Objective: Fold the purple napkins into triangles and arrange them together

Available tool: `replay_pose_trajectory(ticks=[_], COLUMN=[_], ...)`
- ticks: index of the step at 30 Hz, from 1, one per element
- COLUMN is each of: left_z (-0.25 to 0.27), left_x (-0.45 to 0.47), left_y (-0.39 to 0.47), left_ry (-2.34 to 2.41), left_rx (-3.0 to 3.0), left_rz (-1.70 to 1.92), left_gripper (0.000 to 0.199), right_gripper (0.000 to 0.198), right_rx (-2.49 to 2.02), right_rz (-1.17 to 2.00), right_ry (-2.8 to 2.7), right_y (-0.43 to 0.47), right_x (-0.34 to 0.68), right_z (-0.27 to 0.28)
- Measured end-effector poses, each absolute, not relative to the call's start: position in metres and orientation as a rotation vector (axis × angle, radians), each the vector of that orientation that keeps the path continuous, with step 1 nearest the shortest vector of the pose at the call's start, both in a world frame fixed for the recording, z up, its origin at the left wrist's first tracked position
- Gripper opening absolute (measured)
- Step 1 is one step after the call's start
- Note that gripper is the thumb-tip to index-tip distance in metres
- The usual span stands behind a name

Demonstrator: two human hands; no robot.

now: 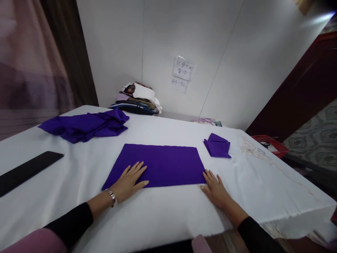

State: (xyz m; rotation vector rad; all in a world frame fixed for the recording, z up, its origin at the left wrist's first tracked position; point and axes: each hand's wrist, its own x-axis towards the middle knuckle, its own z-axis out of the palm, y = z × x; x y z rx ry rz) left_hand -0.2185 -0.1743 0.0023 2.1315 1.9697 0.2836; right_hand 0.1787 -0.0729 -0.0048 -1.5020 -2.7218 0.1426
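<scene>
A purple cloth napkin (163, 163) lies flat in front of me, folded into a wide rectangle with its long edge toward me. My left hand (130, 181) rests palm down on its near left part, fingers spread. At the near right corner, my right hand (214, 188) lies flat, its fingertips touching the napkin's edge and the rest on the white tablecloth (168, 211). Neither hand grips anything. A smaller folded purple napkin (218, 146) sits farther back on the right. To the back left is a loose, crumpled heap of purple cloth (86, 124).
A long black flat object (28, 170) lies at the table's left. Behind the table's far edge rises a pile of folded clothes (140, 98) against the white wall. A paper sign (182, 70) hangs there. Beyond the right edge is a red basket (281, 149).
</scene>
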Motion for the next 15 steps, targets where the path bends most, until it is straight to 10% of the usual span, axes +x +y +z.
replay_pose_trajectory(ticks=[15], left_z=[-0.023], left_x=[-0.197], left_y=[-0.134], left_ry=[2.213], left_rx=[2.151], left_rz=[0.268], left_gripper=[0.063], right_gripper=[0.073], right_rx=[-0.898], right_rz=[0.452], right_ry=[-2.839], right_y=[-0.086], right_x=[0.010], right_z=[0.019])
